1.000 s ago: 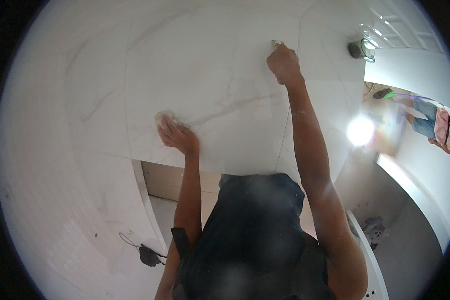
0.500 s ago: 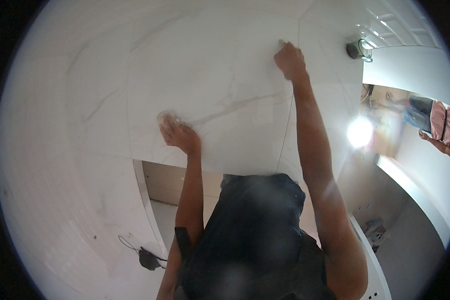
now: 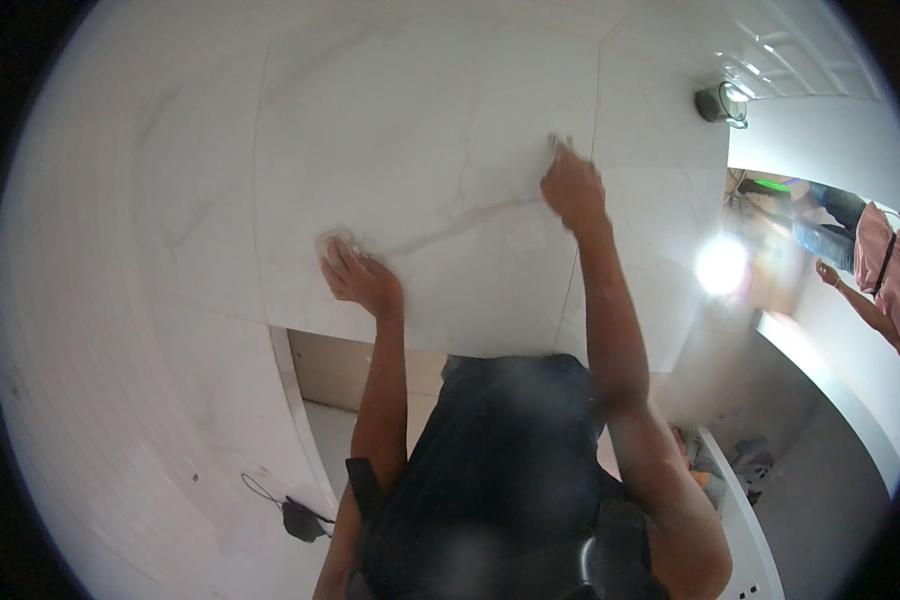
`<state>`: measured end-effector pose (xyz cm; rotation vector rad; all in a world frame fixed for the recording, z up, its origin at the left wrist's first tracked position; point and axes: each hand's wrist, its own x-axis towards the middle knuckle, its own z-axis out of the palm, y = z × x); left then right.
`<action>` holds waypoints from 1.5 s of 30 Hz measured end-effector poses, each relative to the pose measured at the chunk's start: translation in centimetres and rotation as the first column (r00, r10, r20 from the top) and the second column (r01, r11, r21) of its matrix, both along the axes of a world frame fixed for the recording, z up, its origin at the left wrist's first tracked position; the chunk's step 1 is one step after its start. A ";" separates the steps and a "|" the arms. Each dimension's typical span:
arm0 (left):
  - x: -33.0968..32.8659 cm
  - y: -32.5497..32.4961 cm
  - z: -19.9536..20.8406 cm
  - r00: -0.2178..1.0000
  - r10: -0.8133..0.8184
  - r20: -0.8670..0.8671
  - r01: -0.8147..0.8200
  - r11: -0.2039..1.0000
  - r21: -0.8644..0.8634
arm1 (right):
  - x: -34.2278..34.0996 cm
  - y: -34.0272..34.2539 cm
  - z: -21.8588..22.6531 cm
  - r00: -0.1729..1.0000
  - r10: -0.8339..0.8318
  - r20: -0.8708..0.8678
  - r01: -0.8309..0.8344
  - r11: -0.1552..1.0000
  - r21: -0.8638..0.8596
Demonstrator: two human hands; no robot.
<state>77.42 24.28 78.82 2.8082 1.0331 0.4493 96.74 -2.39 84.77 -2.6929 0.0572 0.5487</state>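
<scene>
My left hand [image 3: 365, 280] presses a crumpled whitish cloth [image 3: 328, 240] against a white, grey-veined marble-look surface [image 3: 420, 130]. Its fingers curl over the cloth, which pokes out past the fingertips. Farther off and to the right, my right hand [image 3: 575, 190] is closed in a fist near a thin seam in the surface. A small pale-grey piece [image 3: 561, 143] sticks out ahead of its fingers; its kind is too small to make out.
A clear glass mug [image 3: 720, 104] stands at the far right. At lower left lies a black item with a cord [image 3: 302, 520]. A bright lamp [image 3: 722, 265] glows at right, and beyond it is another person in a pink top [image 3: 878, 250]. A gap [image 3: 330, 370] opens below my left hand.
My right hand has come nearer to me along the surface, with the pale-grey piece. My left hand and the cloth stay almost in place. The other person has shifted slightly.
</scene>
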 end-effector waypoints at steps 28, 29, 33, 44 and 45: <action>0.6 -0.3 0.3 0.999 0.024 -0.032 -0.024 1.000 -0.006 | 10.2 3.4 2.5 0.998 -0.010 -0.065 0.013 0.999 0.041; 0.6 -0.3 0.4 0.999 0.022 -0.026 -0.022 1.000 -0.006 | 8.9 3.1 1.2 0.999 0.032 0.040 -0.033 0.999 0.017; 0.4 -0.2 0.1 0.998 0.041 -0.038 -0.042 0.999 -0.029 | -1.0 2.7 1.7 0.999 0.024 -0.035 -0.022 0.999 0.047; 0.8 -0.3 1.0 0.995 0.027 -0.099 -0.030 0.999 -0.033 | 12.9 5.7 4.2 0.983 0.044 -0.177 -0.043 0.999 0.010; 0.8 -0.3 0.8 0.998 0.005 -0.065 -0.007 1.000 -0.027 | 14.1 6.1 4.8 0.969 0.011 -0.246 -0.002 0.999 0.037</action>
